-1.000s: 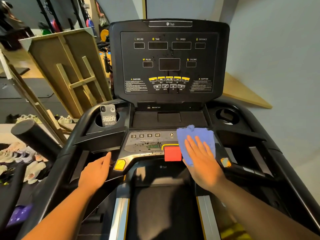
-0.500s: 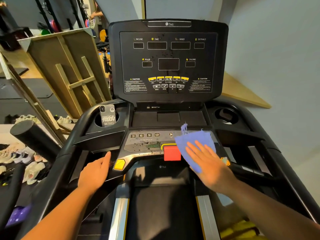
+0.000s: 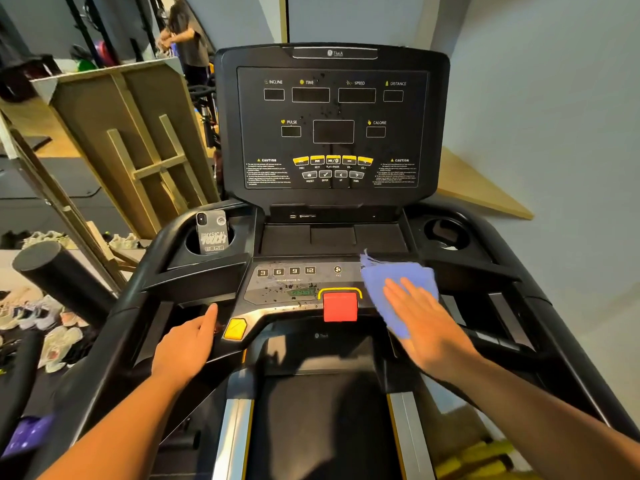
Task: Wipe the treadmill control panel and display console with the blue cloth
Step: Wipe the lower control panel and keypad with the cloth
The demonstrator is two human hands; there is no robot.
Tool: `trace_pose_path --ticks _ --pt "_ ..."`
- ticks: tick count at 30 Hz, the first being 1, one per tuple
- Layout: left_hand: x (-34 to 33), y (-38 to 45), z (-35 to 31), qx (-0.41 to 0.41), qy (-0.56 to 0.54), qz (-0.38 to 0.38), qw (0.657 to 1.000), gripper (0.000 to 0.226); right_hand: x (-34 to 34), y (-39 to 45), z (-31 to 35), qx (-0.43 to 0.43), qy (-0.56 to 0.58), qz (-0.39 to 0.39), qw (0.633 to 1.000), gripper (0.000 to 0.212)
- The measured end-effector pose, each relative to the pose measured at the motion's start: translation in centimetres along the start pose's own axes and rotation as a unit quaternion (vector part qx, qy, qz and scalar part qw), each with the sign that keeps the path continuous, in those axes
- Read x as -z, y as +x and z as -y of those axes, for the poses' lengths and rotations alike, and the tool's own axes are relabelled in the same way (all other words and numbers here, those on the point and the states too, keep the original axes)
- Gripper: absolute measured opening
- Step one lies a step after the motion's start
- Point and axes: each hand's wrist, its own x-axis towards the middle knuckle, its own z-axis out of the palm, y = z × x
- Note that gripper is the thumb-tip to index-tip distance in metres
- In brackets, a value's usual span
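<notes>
The black treadmill display console [image 3: 332, 129] stands upright ahead, speckled with dark spots. Below it lies the grey control panel [image 3: 294, 282], also spotted, with a red stop button [image 3: 340, 306] at its middle. My right hand [image 3: 426, 327] lies flat, fingers spread, pressing the blue cloth [image 3: 398, 285] onto the right side of the panel, just right of the red button. My left hand [image 3: 188, 344] rests on the left handrail beside a yellow button [image 3: 235, 329], fingers together around the rail edge.
A phone [image 3: 212, 233] stands in the left cup holder; the right cup holder [image 3: 446, 233] is at the far right. Wooden frames [image 3: 131, 143] lean at left, shoes [image 3: 52, 323] lie on the floor, and a person [image 3: 187, 39] stands far behind.
My right hand has slid the blue cloth slightly right and down across the right side of the panel, and the cloth has bunched into a different shape. My left hand has stayed put.
</notes>
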Motion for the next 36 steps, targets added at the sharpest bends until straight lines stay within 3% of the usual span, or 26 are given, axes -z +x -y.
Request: trace_pose_path --ticks 4,5,8,11,13,15,18,19,22,26,28,33,34,36 --pt "0.0 0.1 -0.1 0.0 0.006 -0.005 1.0 0.076 -0.2 3.8 3.2 -0.268 -0.004 -0.058 0.962 0.071" --pt "0.0 0.1 -0.2 0.0 0.008 -0.004 1.0 0.075 0.1 5.2 5.0 -0.289 0.012 -0.055 0.956 0.067" --pt "-0.1 0.1 -0.1 -0.003 0.019 -0.002 1.0 0.077 -0.1 5.7 7.2 -0.167 0.046 0.033 0.984 0.069" --pt "-0.1 0.1 -0.2 0.006 0.023 -0.003 1.0 0.074 0.0 2.5 3.4 -0.037 -0.017 0.016 0.999 0.081" --pt "0.0 0.1 -0.4 0.005 0.026 -0.002 1.0 0.072 0.3 0.4 0.8 -0.056 -0.003 -0.01 0.998 0.084" --pt "0.1 -0.1 -0.6 -0.001 0.024 -0.003 1.0 0.072 0.8 0.0 0.5 -0.144 0.011 -0.023 0.989 0.07" --pt "0.2 -0.2 -0.6 -0.005 0.021 -0.009 1.0 0.073 0.7 4.0 5.4 -0.333 0.007 -0.032 0.942 0.059" --pt "0.1 -0.2 -0.6 -0.005 0.021 -0.01 1.0 0.073 0.4 5.5 7.2 -0.35 0.028 -0.041 0.935 0.06" --pt "0.2 -0.4 -0.8 -0.006 0.018 -0.011 1.0 0.073 -0.5 6.5 9.5 -0.229 0.02 -0.029 0.973 0.066" --pt "0.4 -0.5 -1.0 -0.005 0.013 -0.014 1.0 0.07 -0.3 2.3 3.9 -0.081 -0.059 -0.011 0.995 0.077" --pt "0.3 -0.6 -1.0 -0.007 0.012 -0.014 1.0 0.07 -0.2 0.1 1.7 -0.107 -0.053 -0.035 0.992 0.077" --pt "0.1 -0.3 -0.6 -0.006 0.014 -0.016 1.0 0.074 0.0 4.5 6.7 -0.38 -0.002 -0.043 0.924 0.062" --pt "0.1 -0.2 -0.5 -0.006 0.016 -0.013 1.0 0.077 0.0 5.9 8.2 -0.37 0.014 -0.04 0.928 0.062" --pt "0.1 -0.3 -0.5 -0.007 0.013 -0.011 1.0 0.081 -0.6 7.0 9.8 -0.259 0.0 -0.019 0.966 0.067"
